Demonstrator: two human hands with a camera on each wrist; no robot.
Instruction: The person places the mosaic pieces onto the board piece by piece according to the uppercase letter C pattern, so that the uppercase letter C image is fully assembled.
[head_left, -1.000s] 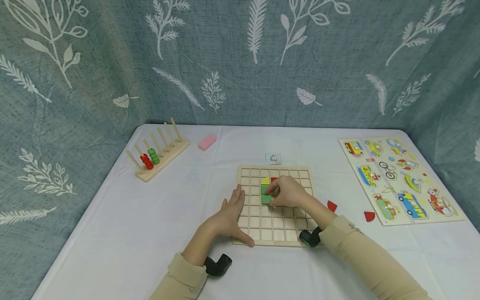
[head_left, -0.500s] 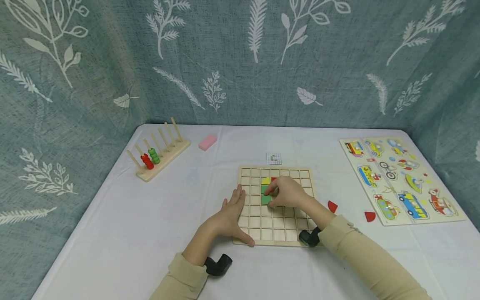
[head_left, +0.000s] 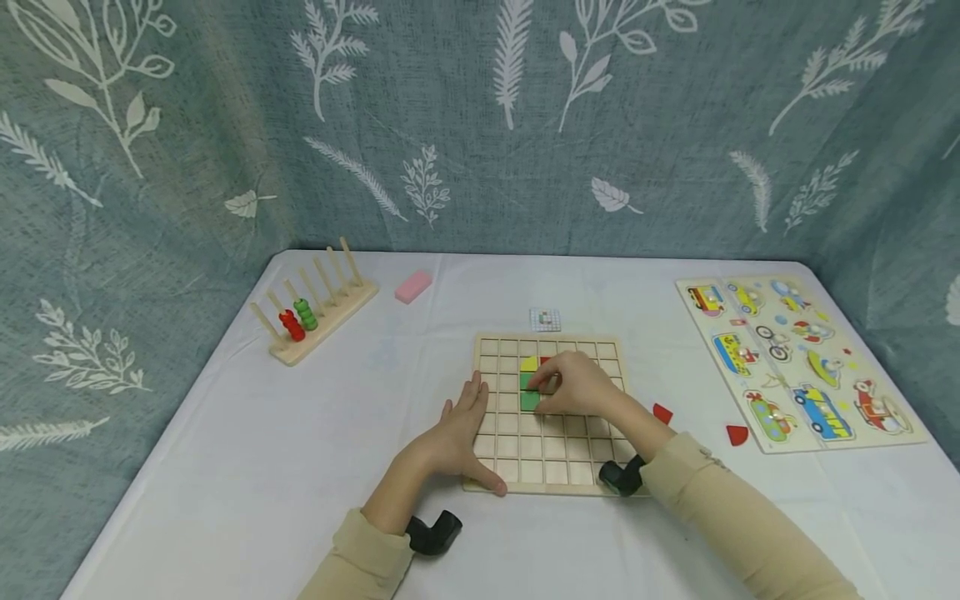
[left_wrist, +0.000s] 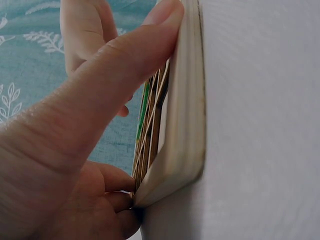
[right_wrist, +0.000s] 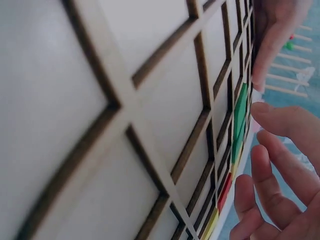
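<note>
A wooden grid board (head_left: pixel 570 451) lies on the white table. Set in its cells are two green tiles (head_left: pixel 529 392), a yellow piece (head_left: pixel 530 363) and a red piece (head_left: pixel 546 360). My left hand (head_left: pixel 457 433) rests flat on the board's left side with straight fingers, and its thumb (left_wrist: pixel 100 90) runs along the front edge of the board (left_wrist: pixel 185 100). My right hand (head_left: pixel 577 385) hovers over the middle of the board, fingers loosely curled by the green tiles. In the right wrist view the right hand (right_wrist: pixel 275 165) holds nothing, and the green tiles (right_wrist: pixel 240 115) lie flush in the board (right_wrist: pixel 125 125).
Two loose red quarter-round pieces (head_left: pixel 662 412) (head_left: pixel 738 434) lie right of the board. A vehicle peg puzzle (head_left: pixel 795 358) sits at the far right. Back left stand a wooden peg rack (head_left: pixel 315 312) with red and green beads and a pink block (head_left: pixel 414 286). A small pattern card (head_left: pixel 545 319) lies behind the board.
My right hand's fingers have shifted slightly over the green tiles. My left hand has stayed on the board's edge.
</note>
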